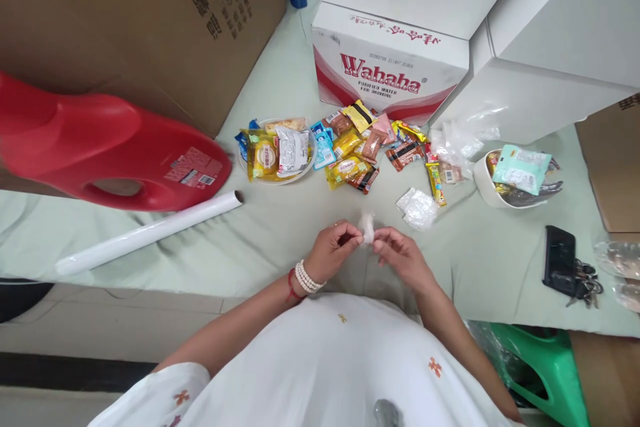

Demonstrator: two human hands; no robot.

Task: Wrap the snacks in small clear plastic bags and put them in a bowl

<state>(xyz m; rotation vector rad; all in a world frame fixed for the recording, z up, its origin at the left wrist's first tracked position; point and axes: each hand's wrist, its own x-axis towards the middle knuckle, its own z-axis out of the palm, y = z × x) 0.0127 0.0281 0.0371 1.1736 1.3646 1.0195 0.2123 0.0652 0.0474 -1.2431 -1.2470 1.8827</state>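
My left hand [333, 250] and my right hand [400, 255] meet in front of me, both pinching a small crumpled clear plastic bag [368, 227] between fingertips. A bead bracelet and red string sit on my left wrist. Beyond the hands, on the pale green cloth [260, 233], lies another crumpled clear bag [418, 208]. Farther back is a pile of snack packets [360, 147], and a white plate [277, 179] holds more packets.
A red jug [100, 147] lies at left with a white paper roll [150, 232] beside it. A Wahaha carton [390, 67] and white boxes stand behind. A white bowl [483, 183] with packets, a black phone [559, 259] and keys [586, 281] lie right. A green stool [550, 360] stands lower right.
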